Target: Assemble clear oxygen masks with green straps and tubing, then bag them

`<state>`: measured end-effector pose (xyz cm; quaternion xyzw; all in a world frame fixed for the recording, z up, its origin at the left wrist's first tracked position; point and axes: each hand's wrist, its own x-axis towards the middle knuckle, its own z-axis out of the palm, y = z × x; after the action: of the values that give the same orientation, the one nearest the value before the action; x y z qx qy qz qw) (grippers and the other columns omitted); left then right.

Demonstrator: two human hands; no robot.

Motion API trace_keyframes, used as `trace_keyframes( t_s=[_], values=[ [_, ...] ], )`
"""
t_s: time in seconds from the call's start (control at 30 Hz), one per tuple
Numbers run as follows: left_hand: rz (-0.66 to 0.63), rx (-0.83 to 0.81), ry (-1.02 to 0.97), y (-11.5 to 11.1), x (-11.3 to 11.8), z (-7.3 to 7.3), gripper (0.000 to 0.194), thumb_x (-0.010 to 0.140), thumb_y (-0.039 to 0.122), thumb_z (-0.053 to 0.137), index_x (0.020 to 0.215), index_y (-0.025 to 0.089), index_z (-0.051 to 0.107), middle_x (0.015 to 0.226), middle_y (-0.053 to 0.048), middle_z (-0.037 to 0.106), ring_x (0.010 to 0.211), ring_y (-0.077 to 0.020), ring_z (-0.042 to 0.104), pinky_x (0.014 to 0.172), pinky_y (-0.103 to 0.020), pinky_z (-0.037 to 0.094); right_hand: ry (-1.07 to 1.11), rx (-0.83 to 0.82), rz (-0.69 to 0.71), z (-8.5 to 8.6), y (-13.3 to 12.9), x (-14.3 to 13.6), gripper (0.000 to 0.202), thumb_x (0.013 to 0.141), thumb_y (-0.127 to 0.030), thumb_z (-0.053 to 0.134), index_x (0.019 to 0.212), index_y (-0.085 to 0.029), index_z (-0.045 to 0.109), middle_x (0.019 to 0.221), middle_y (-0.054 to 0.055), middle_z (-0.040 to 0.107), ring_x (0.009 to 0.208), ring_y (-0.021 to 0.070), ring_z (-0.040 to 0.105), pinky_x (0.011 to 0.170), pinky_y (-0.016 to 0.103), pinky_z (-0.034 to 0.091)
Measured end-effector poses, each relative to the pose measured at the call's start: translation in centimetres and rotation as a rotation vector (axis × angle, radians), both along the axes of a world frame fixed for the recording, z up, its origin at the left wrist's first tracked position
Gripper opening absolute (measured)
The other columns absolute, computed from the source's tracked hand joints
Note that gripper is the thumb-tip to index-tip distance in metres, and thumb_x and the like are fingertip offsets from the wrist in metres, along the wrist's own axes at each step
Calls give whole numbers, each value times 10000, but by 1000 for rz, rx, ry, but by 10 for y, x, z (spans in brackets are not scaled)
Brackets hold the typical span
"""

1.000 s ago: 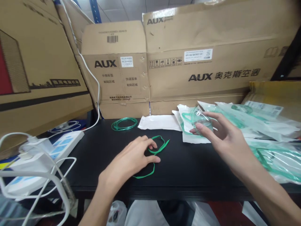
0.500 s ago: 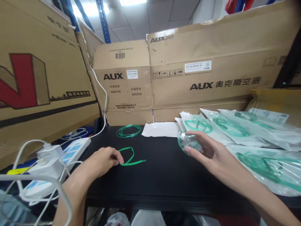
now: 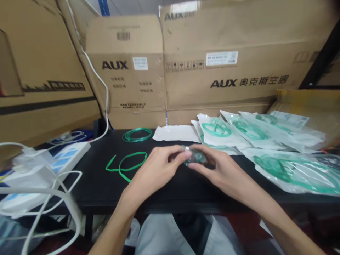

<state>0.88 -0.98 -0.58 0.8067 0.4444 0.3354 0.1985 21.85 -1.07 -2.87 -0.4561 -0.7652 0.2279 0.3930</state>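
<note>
Cardboard boxes (image 3: pixel 220 95) stand behind your black counter (image 3: pixel 164 189). At centre-left of the frame, a loose green strap (image 3: pixel 113 170) lies left of your left hand (image 3: pixel 156 164), the nearer one; its lower end stops or disappears beside your forearm, you can't tell which. Right of that hand, at centre, a clear mask (image 3: pixel 198 157) sits between both hands, left fingers closed on its left side, right hand's (image 3: pixel 223 168) fingers gripping its right. Fingers cover much of it, and blur obscures its long axis.
</note>
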Motion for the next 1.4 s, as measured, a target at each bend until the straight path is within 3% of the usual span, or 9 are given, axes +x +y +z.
trace_keyframes(
  t_s=[0.2, 0.27, 0.4, 0.53, 0.7, 0.93, 1.1, 1.23, 1.4],
  values=[
    [-115, 29, -230, 12, 4, -9, 308, 999, 462, 591, 946, 209, 759, 919, 17, 720, 876, -172, 627, 779, -251, 460, 310, -183, 167, 2, 6, 2, 465, 949, -547, 633, 1286, -231, 680, 1270, 73, 714, 920, 219, 741, 785, 355, 633],
    [-111, 23, -258, 11, 4, -8, 309, 979, 466, 626, 900, 204, 771, 879, 13, 717, 857, -171, 631, 777, -253, 468, 353, -170, 185, 3, 6, 3, 456, 949, -547, 635, 1260, -220, 702, 1262, 77, 719, 947, 230, 742, 783, 354, 642],
    [-88, -86, -409, 9, 7, -8, 365, 970, 519, 624, 942, 204, 807, 973, -29, 756, 939, -209, 672, 841, -309, 519, 257, -58, 49, 5, 3, 4, 424, 916, -536, 687, 1240, -265, 729, 1209, 48, 742, 894, 225, 742, 828, 379, 632],
    [-110, -234, -532, 13, 7, -10, 348, 959, 501, 647, 991, 201, 820, 1103, -72, 759, 1089, -259, 670, 889, -369, 559, 166, 20, -57, 9, 1, 6, 395, 900, -513, 711, 1241, -314, 737, 1270, 20, 726, 1017, 267, 731, 944, 450, 595],
    [-113, -291, -519, 15, 5, -10, 276, 949, 414, 673, 1004, 182, 811, 1136, -84, 755, 1136, -270, 663, 867, -348, 581, 117, 94, -79, 8, 1, 8, 374, 921, -486, 690, 1260, -335, 736, 1270, 7, 738, 1151, 305, 692, 1020, 497, 554],
    [-143, -213, -420, 10, 6, -4, 321, 948, 454, 665, 1063, 183, 794, 1159, -75, 740, 1056, -243, 682, 783, -288, 613, 72, 58, -99, 8, -1, 4, 375, 937, -553, 642, 1248, -367, 744, 1300, -4, 731, 1250, 371, 646, 1064, 594, 508],
    [-186, -220, -432, 14, 5, -10, 274, 955, 366, 664, 1111, 174, 783, 1178, -76, 731, 1019, -239, 715, 696, -256, 643, 76, 62, -60, 5, 3, 6, 328, 939, -497, 664, 1203, -332, 768, 1275, 13, 743, 1240, 355, 657, 1094, 556, 505],
    [-223, -198, -429, 18, 8, -17, 280, 968, 351, 651, 1191, 214, 750, 1222, -60, 713, 846, -189, 763, 567, -200, 627, 93, 84, -4, 2, 7, 7, 274, 948, -417, 668, 1187, -329, 768, 1168, 12, 776, 1106, 299, 728, 983, 460, 586],
    [-200, -132, -385, 15, 13, -18, 222, 970, 342, 654, 1111, 201, 750, 1160, -48, 730, 726, -142, 751, 519, -174, 612, 99, 110, 28, 0, 8, 4, 234, 974, -327, 624, 1157, -327, 771, 1078, -5, 784, 1013, 264, 745, 884, 419, 611]
  ],
)
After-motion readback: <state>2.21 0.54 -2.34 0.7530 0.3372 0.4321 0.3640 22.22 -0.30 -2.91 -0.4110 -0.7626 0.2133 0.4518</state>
